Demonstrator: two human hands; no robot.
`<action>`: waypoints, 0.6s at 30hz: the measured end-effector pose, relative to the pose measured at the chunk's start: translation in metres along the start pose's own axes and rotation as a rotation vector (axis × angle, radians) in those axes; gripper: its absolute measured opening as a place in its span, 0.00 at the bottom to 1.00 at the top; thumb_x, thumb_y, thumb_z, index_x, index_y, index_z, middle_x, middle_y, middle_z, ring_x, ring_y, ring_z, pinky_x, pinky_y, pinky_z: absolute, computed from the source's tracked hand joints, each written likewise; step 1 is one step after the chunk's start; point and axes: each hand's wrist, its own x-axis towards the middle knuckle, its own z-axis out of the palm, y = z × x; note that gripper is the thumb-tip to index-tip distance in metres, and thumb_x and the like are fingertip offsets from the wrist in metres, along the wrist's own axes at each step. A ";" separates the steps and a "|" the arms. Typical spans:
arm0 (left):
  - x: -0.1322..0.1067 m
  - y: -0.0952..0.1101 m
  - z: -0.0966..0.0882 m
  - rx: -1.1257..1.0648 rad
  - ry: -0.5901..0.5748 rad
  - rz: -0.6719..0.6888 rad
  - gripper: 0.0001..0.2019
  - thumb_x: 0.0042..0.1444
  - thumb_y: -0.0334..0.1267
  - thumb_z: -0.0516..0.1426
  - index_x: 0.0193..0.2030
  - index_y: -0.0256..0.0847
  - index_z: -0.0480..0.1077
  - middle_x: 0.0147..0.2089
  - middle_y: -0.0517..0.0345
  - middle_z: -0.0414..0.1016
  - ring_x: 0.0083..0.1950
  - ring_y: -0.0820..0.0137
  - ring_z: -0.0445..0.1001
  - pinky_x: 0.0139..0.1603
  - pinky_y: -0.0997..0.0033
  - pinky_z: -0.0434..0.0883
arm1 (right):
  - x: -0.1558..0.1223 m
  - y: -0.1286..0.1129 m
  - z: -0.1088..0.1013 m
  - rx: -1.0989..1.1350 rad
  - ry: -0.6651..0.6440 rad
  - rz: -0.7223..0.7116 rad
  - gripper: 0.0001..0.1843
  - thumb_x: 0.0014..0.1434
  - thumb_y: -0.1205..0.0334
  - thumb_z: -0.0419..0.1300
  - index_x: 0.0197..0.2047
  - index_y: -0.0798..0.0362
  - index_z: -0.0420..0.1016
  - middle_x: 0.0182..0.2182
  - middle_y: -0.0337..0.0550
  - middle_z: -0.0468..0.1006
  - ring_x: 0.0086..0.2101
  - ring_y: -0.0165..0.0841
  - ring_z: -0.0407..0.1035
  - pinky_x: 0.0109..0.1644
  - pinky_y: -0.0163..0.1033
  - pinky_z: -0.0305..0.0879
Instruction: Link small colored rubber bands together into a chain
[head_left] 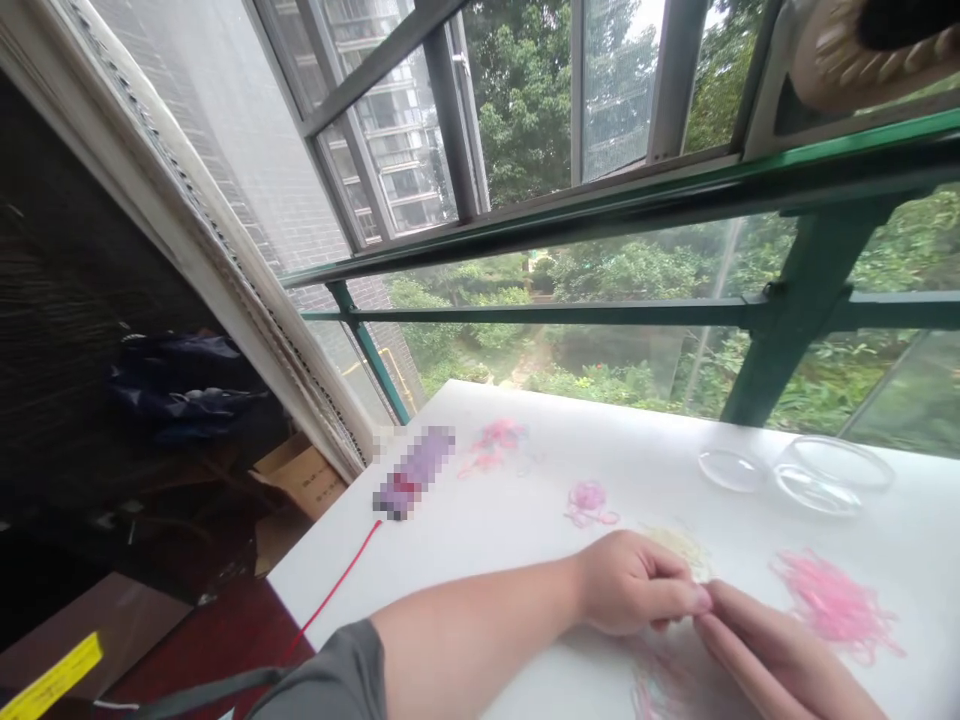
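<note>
My left hand point(637, 585) reaches across the white table point(495, 530), its fingers curled and the thumb pressed on the index finger. Its thumb tip meets the fingertips of my right hand point(780, 650), which are pinched together. Whatever lies between the fingers is too small or hidden to make out. Just behind the hands is a pale yellow bunch of thin strands point(686, 548), partly covered by the left hand. A bright pink bunch of strands point(836, 600) lies right of them. Pinkish strands point(656, 685) show below the wrists, and a purple bunch point(589, 500) sits farther back.
Transparent round dishes point(817, 492) stand at the back right. A pink-red bunch point(499, 440) lies at the back left, near a blurred-out purple object point(416, 475) with a red cord point(337, 588). Beyond the table's far edge runs a green railing point(562, 314). A cardboard box point(304, 480) is at left.
</note>
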 end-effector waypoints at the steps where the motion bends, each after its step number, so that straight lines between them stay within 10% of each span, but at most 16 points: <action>1: 0.000 0.001 0.000 -0.022 -0.013 0.009 0.15 0.52 0.42 0.54 0.20 0.33 0.62 0.17 0.64 0.62 0.21 0.84 0.59 0.26 0.82 0.57 | 0.000 -0.002 -0.001 0.013 -0.013 0.013 0.14 0.60 0.54 0.51 0.36 0.55 0.70 0.28 0.43 0.72 0.30 0.26 0.67 0.35 0.24 0.67; 11: 0.002 0.000 -0.006 -0.209 -0.036 -0.003 0.21 0.47 0.47 0.58 0.16 0.35 0.55 0.14 0.67 0.52 0.19 0.85 0.50 0.21 0.79 0.47 | -0.002 -0.024 -0.010 0.183 -0.122 0.124 0.23 0.63 0.51 0.44 0.22 0.58 0.47 0.20 0.36 0.48 0.23 0.20 0.47 0.27 0.28 0.48; 18: 0.002 0.003 -0.005 -0.106 -0.033 -0.018 0.19 0.51 0.45 0.55 0.17 0.34 0.57 0.15 0.65 0.58 0.19 0.85 0.54 0.22 0.81 0.52 | 0.000 -0.024 -0.011 0.291 -0.034 0.197 0.21 0.62 0.53 0.47 0.23 0.58 0.54 0.19 0.36 0.56 0.23 0.20 0.51 0.27 0.29 0.50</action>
